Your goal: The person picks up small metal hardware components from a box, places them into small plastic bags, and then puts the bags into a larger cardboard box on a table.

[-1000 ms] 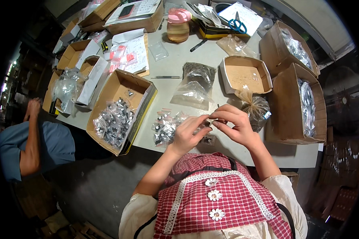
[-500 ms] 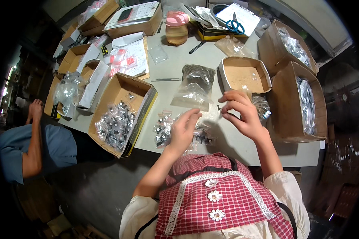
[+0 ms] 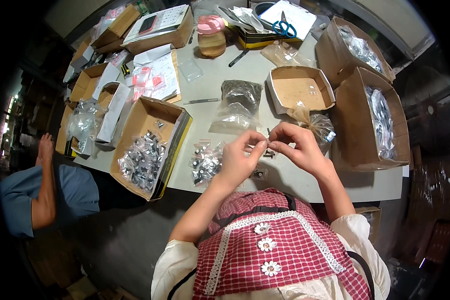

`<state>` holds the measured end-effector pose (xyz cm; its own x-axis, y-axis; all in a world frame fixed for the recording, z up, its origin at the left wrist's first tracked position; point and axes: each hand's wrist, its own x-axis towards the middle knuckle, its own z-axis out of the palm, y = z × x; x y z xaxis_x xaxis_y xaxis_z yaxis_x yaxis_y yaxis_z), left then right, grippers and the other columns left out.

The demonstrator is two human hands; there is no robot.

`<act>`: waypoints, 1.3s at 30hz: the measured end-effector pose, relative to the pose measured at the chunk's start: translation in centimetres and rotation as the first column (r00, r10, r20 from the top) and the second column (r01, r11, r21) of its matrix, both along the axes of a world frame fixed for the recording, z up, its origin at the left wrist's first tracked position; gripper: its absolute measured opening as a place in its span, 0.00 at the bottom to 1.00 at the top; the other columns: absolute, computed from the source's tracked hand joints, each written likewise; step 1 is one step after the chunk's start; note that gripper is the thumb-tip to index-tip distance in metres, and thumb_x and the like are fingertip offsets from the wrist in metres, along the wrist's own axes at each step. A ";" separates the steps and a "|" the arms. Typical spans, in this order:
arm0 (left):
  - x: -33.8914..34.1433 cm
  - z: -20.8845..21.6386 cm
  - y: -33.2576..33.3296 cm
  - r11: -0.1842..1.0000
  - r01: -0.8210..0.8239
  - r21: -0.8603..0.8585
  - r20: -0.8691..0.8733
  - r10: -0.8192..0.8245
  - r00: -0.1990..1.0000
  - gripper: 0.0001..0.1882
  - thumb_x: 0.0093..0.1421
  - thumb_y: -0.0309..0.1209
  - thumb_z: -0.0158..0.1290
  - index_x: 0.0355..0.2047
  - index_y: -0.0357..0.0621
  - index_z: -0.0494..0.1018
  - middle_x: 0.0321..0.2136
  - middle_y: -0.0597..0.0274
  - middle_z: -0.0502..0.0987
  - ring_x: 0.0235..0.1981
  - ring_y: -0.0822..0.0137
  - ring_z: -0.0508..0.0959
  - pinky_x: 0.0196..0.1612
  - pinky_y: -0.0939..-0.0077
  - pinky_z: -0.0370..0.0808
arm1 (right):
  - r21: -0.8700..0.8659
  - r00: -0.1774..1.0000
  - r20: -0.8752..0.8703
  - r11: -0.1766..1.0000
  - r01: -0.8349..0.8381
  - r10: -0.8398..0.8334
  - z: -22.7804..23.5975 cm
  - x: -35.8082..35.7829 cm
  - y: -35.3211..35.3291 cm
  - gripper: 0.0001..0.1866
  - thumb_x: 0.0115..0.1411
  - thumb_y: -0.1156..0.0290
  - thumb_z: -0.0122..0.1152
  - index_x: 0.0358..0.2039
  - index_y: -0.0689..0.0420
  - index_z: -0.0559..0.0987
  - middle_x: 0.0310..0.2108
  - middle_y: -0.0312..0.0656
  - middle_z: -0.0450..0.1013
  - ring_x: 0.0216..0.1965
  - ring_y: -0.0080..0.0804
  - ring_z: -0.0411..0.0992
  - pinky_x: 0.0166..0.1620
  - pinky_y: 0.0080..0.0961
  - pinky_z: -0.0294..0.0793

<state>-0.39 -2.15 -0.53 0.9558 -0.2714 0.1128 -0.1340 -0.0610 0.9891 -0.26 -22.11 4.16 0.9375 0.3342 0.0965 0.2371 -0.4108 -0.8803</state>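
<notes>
My left hand [image 3: 240,160] and my right hand [image 3: 300,150] meet over the near part of the table, thumbs and fingertips pinched together. Whatever sits between the fingertips is too small to make out. Just beneath them lie a few small dark screw-like pieces [image 3: 269,153]. Beside and partly under my left hand spreads a pile of small clear zip bags [image 3: 205,164] holding black and white parts. Beyond my hands rests a clear plastic bag [image 3: 241,97] filled with dark small pieces. A tied clear bag [image 3: 320,131] stands right of my right hand.
An open carton [image 3: 152,150] of packed small bags stands at left, a shallow box [image 3: 301,87] at far right. Two tall cartons [image 3: 367,120] line the right side. Farther back are a pink-lidded jar [image 3: 211,37] and scissors [image 3: 284,27]. Another person's arm [image 3: 45,175] shows at left.
Both hands, apart before, have come together with their fingertips pinched. My right hand moved left and my left hand moved slightly right. The whole view has shifted slightly.
</notes>
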 end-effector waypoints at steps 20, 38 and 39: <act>0.8 -0.5 -1.0 0.938 0.022 0.345 0.106 -0.063 0.992 0.06 0.58 0.26 0.59 0.29 0.36 0.75 0.23 0.60 0.79 0.27 0.70 0.79 0.33 0.74 0.74 | 0.323 0.899 -0.407 0.946 -0.026 0.164 -6.0 -0.1 -1.7 0.05 0.60 0.71 0.59 0.32 0.59 0.76 0.23 0.30 0.71 0.25 0.15 0.66 0.28 0.17 0.65; 24.7 -5.4 -14.4 0.259 -0.504 0.824 0.564 -0.296 0.770 0.18 0.53 0.31 0.61 0.39 0.33 0.70 0.36 0.44 0.74 0.43 0.48 0.75 0.38 0.61 0.79 | 0.071 0.929 -0.370 0.997 0.039 -0.010 -10.3 0.2 -5.0 0.24 0.63 0.58 0.59 0.52 0.63 0.72 0.45 0.56 0.75 0.49 0.54 0.74 0.52 0.43 0.72; 25.6 -6.8 -14.6 0.189 -0.474 0.860 0.511 -0.312 0.801 0.19 0.51 0.29 0.62 0.39 0.32 0.68 0.36 0.43 0.75 0.44 0.47 0.75 0.39 0.60 0.79 | 0.087 0.929 -0.368 0.994 0.066 -0.030 -10.6 0.1 -5.1 0.24 0.63 0.58 0.60 0.52 0.63 0.71 0.45 0.56 0.75 0.49 0.54 0.74 0.52 0.43 0.72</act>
<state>25.17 -16.79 -7.30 0.8536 -0.4542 0.2552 -0.4391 -0.8908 -0.1169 -0.15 -27.19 -6.42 0.9285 0.2944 -0.2263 -0.1262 -0.3229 -0.9380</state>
